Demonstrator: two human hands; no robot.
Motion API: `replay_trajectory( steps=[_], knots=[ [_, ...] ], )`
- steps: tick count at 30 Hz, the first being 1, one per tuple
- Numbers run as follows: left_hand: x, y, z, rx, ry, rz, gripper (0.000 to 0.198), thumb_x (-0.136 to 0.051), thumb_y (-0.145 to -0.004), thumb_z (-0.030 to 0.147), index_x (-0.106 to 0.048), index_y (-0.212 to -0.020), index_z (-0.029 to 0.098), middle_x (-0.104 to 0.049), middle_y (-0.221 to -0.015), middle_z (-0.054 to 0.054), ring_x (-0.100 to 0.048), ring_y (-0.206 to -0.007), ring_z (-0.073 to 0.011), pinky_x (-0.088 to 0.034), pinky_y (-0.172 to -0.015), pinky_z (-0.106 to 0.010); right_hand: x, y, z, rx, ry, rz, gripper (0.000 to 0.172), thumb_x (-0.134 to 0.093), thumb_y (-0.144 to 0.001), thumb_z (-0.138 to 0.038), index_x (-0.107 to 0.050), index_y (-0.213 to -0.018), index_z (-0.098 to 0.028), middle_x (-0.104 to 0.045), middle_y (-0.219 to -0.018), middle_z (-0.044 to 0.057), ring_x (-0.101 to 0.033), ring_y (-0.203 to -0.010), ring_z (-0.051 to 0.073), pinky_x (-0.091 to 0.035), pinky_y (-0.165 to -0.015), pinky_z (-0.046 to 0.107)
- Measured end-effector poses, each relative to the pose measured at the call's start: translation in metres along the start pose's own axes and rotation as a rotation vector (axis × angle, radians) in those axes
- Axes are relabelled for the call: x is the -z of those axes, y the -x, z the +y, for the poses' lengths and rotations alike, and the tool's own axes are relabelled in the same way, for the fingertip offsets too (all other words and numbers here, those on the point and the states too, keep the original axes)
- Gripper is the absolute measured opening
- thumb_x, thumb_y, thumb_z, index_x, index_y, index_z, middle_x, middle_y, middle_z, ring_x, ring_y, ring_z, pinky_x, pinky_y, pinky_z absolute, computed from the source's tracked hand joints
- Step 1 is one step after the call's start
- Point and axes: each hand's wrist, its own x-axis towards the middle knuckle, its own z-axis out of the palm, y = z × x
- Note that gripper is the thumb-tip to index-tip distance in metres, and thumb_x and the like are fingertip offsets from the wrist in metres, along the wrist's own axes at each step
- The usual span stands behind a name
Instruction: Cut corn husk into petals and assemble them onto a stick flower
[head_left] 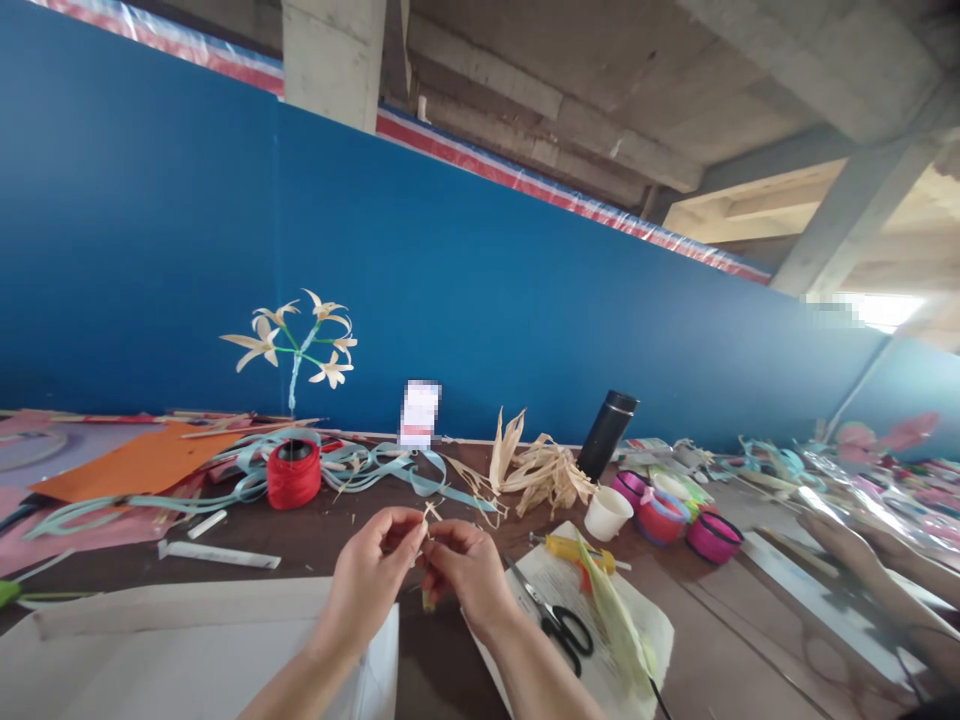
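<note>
My left hand [375, 565] and my right hand [472, 578] meet over the dark table, fingertips close together. Between them they pinch a small piece of pale corn husk [429, 515] with thin, petal-like tips sticking up. A greenish-yellow bit shows below the fingers, and its shape is mostly hidden. Beside my right forearm, black-handled scissors [559, 625] lie on a printed sheet [656, 620]. A green corn husk [615, 610] and a yellow glue gun [577, 552] rest there too. Beyond my hands spreads a heap of dried corn husks [551, 475].
A husk-flower stem [296, 375] stands at the back left near red twine [294, 475], blue ribbon [360, 465] and orange paper [142, 460]. A white cup [607, 513], small baskets [714, 537] and a black bottle [607, 435] stand right. Another person's hands [847, 545] are far right.
</note>
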Motion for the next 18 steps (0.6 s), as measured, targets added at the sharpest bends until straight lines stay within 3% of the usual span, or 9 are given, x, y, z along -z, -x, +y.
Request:
replay_trajectory(
  steps=[12,18],
  knots=[
    [0.002,-0.001,0.005,0.079,0.065,-0.080,0.038,-0.056,-0.069,0.047,-0.063,-0.093,0.019,-0.065,-0.070,0.000,-0.053,-0.054,-0.0117,-0.042,-0.049,-0.020,-0.001,0.002,-0.006,0.011,0.053,-0.047,0.025,-0.063,-0.070,-0.035,-0.061,-0.081,-0.012,-0.058,-0.055,-0.001,-0.052,-0.037,0.009,-0.042,-0.033,0.018],
    [0.009,-0.009,-0.002,0.131,0.069,0.024,0.041,-0.054,-0.069,0.051,-0.063,-0.093,0.018,-0.061,-0.069,0.001,-0.051,-0.051,-0.0108,-0.041,-0.046,-0.019,0.005,0.000,-0.012,0.016,0.053,0.090,0.028,-0.067,-0.067,-0.034,-0.060,-0.083,-0.012,-0.060,-0.058,0.000,-0.052,-0.040,0.009,-0.044,-0.034,0.019]
  ],
)
